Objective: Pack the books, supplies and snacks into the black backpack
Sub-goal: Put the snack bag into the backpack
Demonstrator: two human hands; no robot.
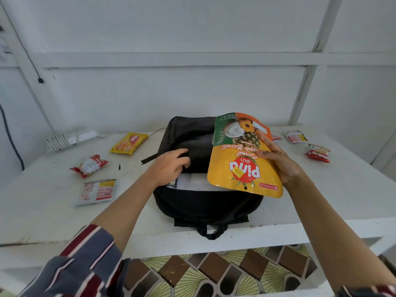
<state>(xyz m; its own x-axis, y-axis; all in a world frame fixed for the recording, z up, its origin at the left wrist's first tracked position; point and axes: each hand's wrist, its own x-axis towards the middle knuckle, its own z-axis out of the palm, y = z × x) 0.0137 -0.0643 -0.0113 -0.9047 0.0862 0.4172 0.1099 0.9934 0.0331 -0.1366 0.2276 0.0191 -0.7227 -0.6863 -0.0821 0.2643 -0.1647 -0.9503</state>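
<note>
We are gripping the flap of the black fabric backpack (203,202) with our left hand (171,163) | right hand (280,161) holding yellow foil biscuit pouch (240,159) at its 3 o'clock | axis running 12-to-6, hang-hole end pointing 6

This is looking like a plain room in a home, not a shop or an office. A white-painted wall (192,93) crossed by bare wooden beams (171,60) is filling the upper half of the frame. A scuffed white table (321,200) is spreading across the middle, with small snack packets (90,165) lying loose on it. A power strip (81,135) is sitting at the left. Brown and yellow patterned floor tiles (214,273) are showing along the bottom.
</note>
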